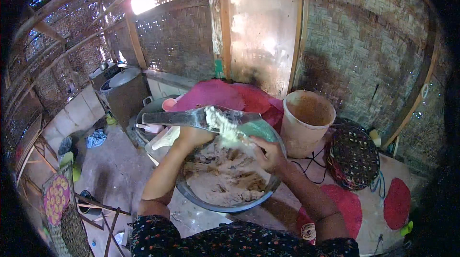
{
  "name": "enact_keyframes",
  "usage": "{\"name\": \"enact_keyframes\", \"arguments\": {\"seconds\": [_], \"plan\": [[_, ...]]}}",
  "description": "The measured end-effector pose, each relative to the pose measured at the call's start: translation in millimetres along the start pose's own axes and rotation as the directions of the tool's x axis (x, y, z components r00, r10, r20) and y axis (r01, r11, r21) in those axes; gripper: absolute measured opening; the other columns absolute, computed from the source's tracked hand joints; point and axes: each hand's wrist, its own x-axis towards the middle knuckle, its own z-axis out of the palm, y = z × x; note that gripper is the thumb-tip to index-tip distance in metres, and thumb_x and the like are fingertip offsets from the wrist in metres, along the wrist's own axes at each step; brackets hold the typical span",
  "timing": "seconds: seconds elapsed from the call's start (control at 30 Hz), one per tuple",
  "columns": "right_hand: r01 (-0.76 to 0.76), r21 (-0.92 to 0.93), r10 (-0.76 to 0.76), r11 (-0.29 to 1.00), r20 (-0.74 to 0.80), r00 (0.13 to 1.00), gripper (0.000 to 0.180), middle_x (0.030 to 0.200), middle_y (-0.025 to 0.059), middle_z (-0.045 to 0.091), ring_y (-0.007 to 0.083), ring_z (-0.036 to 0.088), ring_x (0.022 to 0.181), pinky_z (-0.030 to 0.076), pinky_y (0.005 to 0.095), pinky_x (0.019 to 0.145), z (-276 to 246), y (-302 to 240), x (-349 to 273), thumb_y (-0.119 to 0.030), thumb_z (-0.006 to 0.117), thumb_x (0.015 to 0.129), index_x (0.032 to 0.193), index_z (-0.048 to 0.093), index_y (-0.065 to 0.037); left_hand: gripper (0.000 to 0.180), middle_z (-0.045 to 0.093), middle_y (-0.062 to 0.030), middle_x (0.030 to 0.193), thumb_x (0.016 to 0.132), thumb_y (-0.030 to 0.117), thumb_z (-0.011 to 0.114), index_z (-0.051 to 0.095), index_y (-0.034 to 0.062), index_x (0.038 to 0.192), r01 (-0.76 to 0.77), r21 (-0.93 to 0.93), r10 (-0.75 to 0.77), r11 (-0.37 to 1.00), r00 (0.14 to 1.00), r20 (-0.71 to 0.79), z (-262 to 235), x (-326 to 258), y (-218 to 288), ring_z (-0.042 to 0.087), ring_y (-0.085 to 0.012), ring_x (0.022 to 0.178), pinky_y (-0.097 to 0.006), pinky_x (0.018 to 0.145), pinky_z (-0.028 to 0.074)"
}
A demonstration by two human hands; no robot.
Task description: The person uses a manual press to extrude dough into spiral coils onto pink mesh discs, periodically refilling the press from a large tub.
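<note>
Clumps of pale, pasty matter, the pale clumps (219, 123), lie slantwise over a long dark bar (175, 119), running from the bar's far edge down toward the right hand (271, 155). The bar's long axis goes left to right across the far side of a wide basin (208, 206), jutting left past the left hand (195, 137). The clumps are up and to the left of the right fingers, which touch their lower end, so the right hand is nearer; they are also up and to the right of the left hand.

The right fingers are drawn narrow and seem to pinch that lower end. The left hand is against the bar's near side; its fingertips are hidden, so I cannot tell how firmly they close.

Below the 2 hands, brown powdery mix (215, 178) fills the basin. A green piece (258, 130) sits at its far right, near a whitish bucket (302, 137). No brand, label or writing can be made out.
</note>
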Motion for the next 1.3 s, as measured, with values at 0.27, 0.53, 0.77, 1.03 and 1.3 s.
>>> {"name": "enact_keyframes", "arguments": {"seconds": [0.27, 0.53, 0.77, 1.03, 1.3], "plan": [[0.166, -0.634, 0.429, 0.755, 0.669, 0.606, 0.033, 0.099, 0.0210, 0.060, 0.0363, 0.060, 0.085, 0.048, 0.0409, 0.078, -11.2, 3.6, -31.3, -0.021, 0.045, 0.086, 0.107, 0.057, 0.001, 0.042, 0.061, -0.0139, 0.092, 0.059, 0.017, 0.065, 0.059, 0.0012, 0.097, 0.249, -0.272, -0.297, 0.930, 0.942, -0.156, -63.8, 9.6, -13.8, 0.058, -0.0255, 0.086, -0.036, 0.080, 0.044], [-0.096, 0.300, -0.018, 0.949, 0.356, 0.934, 0.051, 0.097, 0.0197, 0.056, 0.0335, 0.056, 0.083, 0.043, 0.0465, 0.076, 36.1, 38.6, -30.7, -0.042, 0.037, 0.088, 0.116, 0.047, 0.000, 0.015, 0.042, -0.0012, 0.062, 0.070, 0.020, 0.055, 0.045, 0.0088, 0.069, -0.095, -0.828, -0.150, -0.552, 0.989, -0.014, -68.3, 42.4, 46.6, 0.046, -0.0149, 0.057, -0.029, 0.053, 0.038], [-0.477, 0.813, 0.449, -0.335, 0.583, 0.678, 0.076, 0.069, 0.0083, 0.045, 0.0141, 0.035, 0.039, 0.030, 0.0239, 0.031, -26.1, -64.3, -111.8, -0.076, 0.026, 0.076, 0.113, 0.043, -0.012, 0.030, 0.060, -0.0138, 0.101, 0.076, 0.016, 0.062, 0.057, 0.0015, 0.102, 0.242, -0.920, -0.470, 0.309, 0.879, 0.074, 28.1, -9.4, 10.9, 0.056, -0.0247, 0.095, -0.035, 0.084, 0.044], [-0.431, 0.273, 0.503, 0.860, -0.305, 0.809, 0.078, 0.092, 0.0114, 0.053, 0.0146, 0.054, 0.061, 0.042, 0.0219, 0.050, -88.4, -126.3, -95.7, -0.063, 0.034, 0.083, 0.128, 0.031, 0.000, 0.048, 0.060, -0.0128, 0.104, 0.062, 0.019, 0.075, 0.057, 0.0042, 0.104, 0.097, -0.440, 0.057, 0.893, 0.944, 0.324, 3.2, -42.2, 124.7, 0.058, -0.0250, 0.092, -0.035, 0.083, 0.046], [-0.254, -0.440, 0.293, 0.861, 0.022, 0.956, 0.074, 0.129, 0.0280, 0.036, 0.0443, 0.041, 0.114, 0.034, 0.0441, 0.096, -146.8, -159.3, -141.6, -0.033, 0.053, 0.084, 0.137, 0.013, 0.001, 0.050, 0.060, -0.0119, 0.105, 0.065, 0.027, 0.076, 0.057, 0.0046, 0.105, 0.428, -0.690, 0.195, 0.584, 0.750, 0.632, 59.8, -66.3, 176.4, 0.056, -0.0230, 0.099, -0.039, 0.090, 0.041]]}}
